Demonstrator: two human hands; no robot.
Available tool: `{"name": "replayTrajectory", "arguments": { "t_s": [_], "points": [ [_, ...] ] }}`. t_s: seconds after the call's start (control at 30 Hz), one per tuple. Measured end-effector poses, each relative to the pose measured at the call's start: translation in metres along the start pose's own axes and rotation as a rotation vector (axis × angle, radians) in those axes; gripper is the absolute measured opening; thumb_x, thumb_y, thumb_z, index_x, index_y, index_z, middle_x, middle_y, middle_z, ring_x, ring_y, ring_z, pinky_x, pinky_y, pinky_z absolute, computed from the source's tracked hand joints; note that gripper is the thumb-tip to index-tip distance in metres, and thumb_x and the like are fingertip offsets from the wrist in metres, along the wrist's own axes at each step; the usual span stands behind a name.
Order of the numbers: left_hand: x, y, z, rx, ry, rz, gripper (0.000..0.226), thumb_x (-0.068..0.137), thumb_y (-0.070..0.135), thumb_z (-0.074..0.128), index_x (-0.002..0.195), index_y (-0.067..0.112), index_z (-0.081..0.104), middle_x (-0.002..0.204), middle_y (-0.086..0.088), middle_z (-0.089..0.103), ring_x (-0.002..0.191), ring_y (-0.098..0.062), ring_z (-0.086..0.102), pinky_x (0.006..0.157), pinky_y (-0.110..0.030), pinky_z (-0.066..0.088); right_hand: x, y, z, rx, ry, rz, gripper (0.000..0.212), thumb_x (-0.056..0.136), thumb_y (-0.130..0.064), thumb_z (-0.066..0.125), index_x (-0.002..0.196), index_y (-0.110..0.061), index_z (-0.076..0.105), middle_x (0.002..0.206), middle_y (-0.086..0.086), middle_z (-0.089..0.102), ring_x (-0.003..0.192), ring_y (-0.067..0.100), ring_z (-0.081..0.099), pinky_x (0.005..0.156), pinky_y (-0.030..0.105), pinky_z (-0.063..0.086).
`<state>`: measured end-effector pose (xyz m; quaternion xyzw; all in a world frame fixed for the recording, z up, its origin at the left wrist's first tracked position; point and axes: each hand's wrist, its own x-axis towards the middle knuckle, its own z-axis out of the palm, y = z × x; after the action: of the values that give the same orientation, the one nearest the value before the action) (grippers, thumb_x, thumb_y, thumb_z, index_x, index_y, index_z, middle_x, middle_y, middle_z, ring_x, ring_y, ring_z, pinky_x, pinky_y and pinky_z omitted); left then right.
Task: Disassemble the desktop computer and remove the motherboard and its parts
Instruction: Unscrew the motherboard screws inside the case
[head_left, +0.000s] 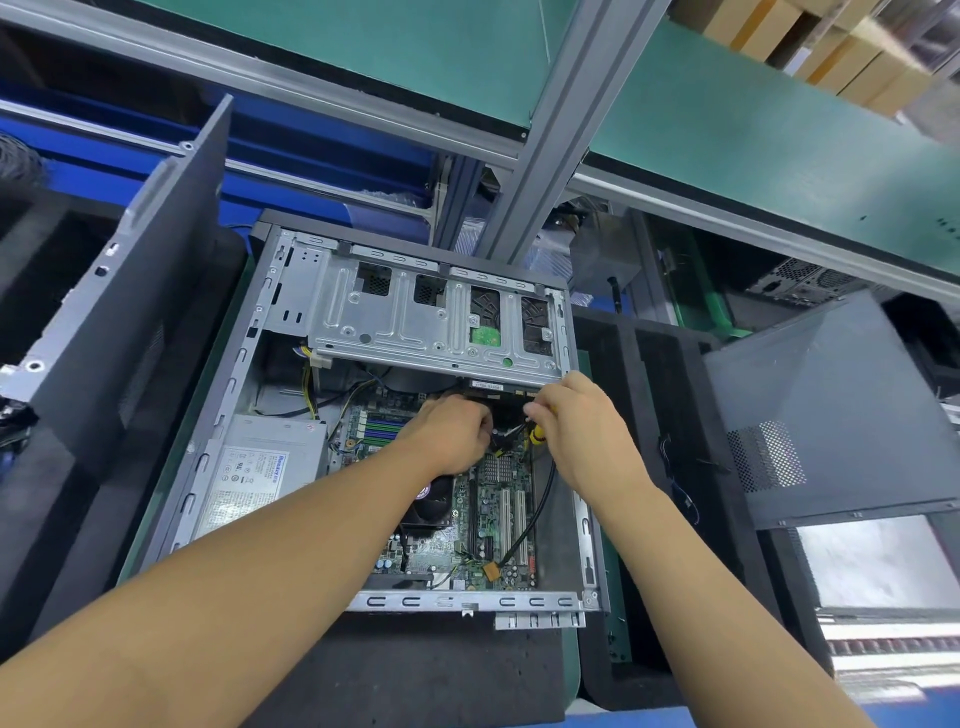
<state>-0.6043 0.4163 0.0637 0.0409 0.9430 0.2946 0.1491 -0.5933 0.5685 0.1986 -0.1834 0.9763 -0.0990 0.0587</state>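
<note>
You get bright, even light from overhead, with soft shadow under the silver steel drive cage (405, 322) at centre. Glare whitens the glossy pale panel (878, 566) at 4 o'clock. Brown cardboard boxes (810, 47) at 1 o'clock blur; grey aluminium rails (311, 98) bow toward the edges.

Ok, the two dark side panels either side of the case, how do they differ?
The left panel stands steeply on edge close beside the case; the right panel leans back farther off. The left panel shows its pale flanged edge; the right panel shows its broad face with a perforated vent patch. Both are dark grey sheets, off the case.
</note>
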Motion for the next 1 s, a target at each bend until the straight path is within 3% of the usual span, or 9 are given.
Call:
{"name": "replayTrajectory", "arguments": {
  "t_s": [0.1, 0.17, 0.3, 0.43, 0.57, 0.7, 0.83, 0.93, 1.0],
  "points": [
    [0.0003, -0.0009, 0.0006, 0.000, 0.003, 0.002, 0.014, 0.090, 0.031, 0.046, 0.091, 0.037, 0.059, 0.103, 0.000, 0.067, 0.103, -0.025, 0.058, 0.095, -0.040, 0.043, -0.0001, -0.0013, -0.0024, -0.039, -0.004, -0.038, 0.031, 0.098, -0.005, 0.053, 0.127, -0.013, 0.058, 0.107, 0.005, 0.060, 0.097, 0.027, 0.050, 0.086, 0.038, 0.045],
    [0.0011, -0.0007, 0.0012, 0.002, -0.004, -0.002, 0.016, 0.090, 0.030, 0.046, 0.093, 0.035, 0.060, 0.104, 0.000, 0.067, 0.104, -0.025, 0.058, 0.096, -0.040, 0.043, 0.0012, -0.0007, -0.0041, -0.070, -0.060, -0.043, 0.039, 0.093, 0.005, 0.050, 0.128, -0.012, 0.052, 0.114, 0.004, 0.059, 0.099, 0.026, 0.046, 0.090, 0.036, 0.042],
    [0.0023, -0.0014, 0.0021, -0.004, -0.008, -0.011, 0.021, 0.090, 0.031, 0.044, 0.098, 0.033, 0.064, 0.104, 0.001, 0.068, 0.104, -0.025, 0.058, 0.095, -0.041, 0.044, 0.0040, 0.0013, -0.0088, -0.065, -0.120, 0.007, 0.030, 0.096, -0.008, 0.052, 0.125, -0.007, 0.056, 0.124, 0.009, 0.049, 0.111, 0.025, 0.051, 0.095, 0.029, 0.041],
    [0.0007, -0.0016, 0.0014, -0.019, -0.015, -0.026, 0.021, 0.090, 0.033, 0.044, 0.097, 0.035, 0.063, 0.106, 0.000, 0.067, 0.105, -0.026, 0.057, 0.096, -0.042, 0.047, 0.0026, 0.0020, -0.0094, -0.089, -0.074, 0.042, 0.028, 0.099, -0.020, 0.056, 0.124, -0.010, 0.063, 0.121, 0.007, 0.050, 0.107, 0.024, 0.054, 0.085, 0.031, 0.047],
    [-0.0015, 0.0017, -0.0014, -0.019, -0.012, -0.051, 0.023, 0.088, 0.035, 0.044, 0.098, 0.037, 0.065, 0.104, -0.003, 0.064, 0.102, -0.028, 0.059, 0.094, -0.042, 0.050, 0.0016, -0.0008, -0.0093, -0.056, -0.092, 0.067, 0.029, 0.101, -0.016, 0.053, 0.129, -0.016, 0.063, 0.117, 0.005, 0.047, 0.093, 0.026, 0.060, 0.080, 0.035, 0.052],
    [-0.0028, 0.0036, -0.0024, -0.024, -0.020, -0.068, 0.021, 0.089, 0.035, 0.045, 0.097, 0.039, 0.064, 0.105, -0.002, 0.063, 0.103, -0.029, 0.058, 0.093, -0.043, 0.051, -0.0007, -0.0029, -0.0069, -0.015, -0.087, 0.052, 0.022, 0.100, -0.017, 0.053, 0.118, -0.015, 0.065, 0.114, 0.006, 0.045, 0.080, 0.024, 0.055, 0.074, 0.030, 0.046],
    [-0.0048, 0.0035, -0.0034, -0.030, -0.023, -0.069, 0.019, 0.091, 0.035, 0.047, 0.098, 0.039, 0.063, 0.107, -0.002, 0.060, 0.105, -0.029, 0.056, 0.093, -0.045, 0.050, -0.0007, -0.0056, -0.0014, -0.007, -0.078, 0.040, 0.022, 0.101, -0.029, 0.056, 0.106, -0.010, 0.067, 0.103, 0.006, 0.043, 0.087, 0.027, 0.051, 0.074, 0.030, 0.040],
    [-0.0068, 0.0041, -0.0053, -0.040, -0.015, -0.066, 0.020, 0.091, 0.034, 0.046, 0.099, 0.038, 0.064, 0.108, -0.003, 0.058, 0.104, -0.030, 0.056, 0.092, -0.045, 0.051, -0.0003, -0.0046, -0.0020, -0.009, -0.053, 0.028, 0.021, 0.100, -0.018, 0.057, 0.118, -0.014, 0.065, 0.107, 0.008, 0.047, 0.100, 0.030, 0.050, 0.083, 0.035, 0.045],
    [-0.0073, 0.0047, -0.0059, -0.037, -0.022, -0.052, 0.022, 0.092, 0.032, 0.045, 0.101, 0.035, 0.065, 0.108, -0.005, 0.060, 0.106, -0.030, 0.056, 0.093, -0.046, 0.050, 0.0004, -0.0029, -0.0052, 0.000, -0.056, 0.040, 0.036, 0.097, -0.013, 0.059, 0.132, -0.016, 0.054, 0.118, 0.009, 0.049, 0.106, 0.028, 0.051, 0.089, 0.035, 0.045]
  ]
}}
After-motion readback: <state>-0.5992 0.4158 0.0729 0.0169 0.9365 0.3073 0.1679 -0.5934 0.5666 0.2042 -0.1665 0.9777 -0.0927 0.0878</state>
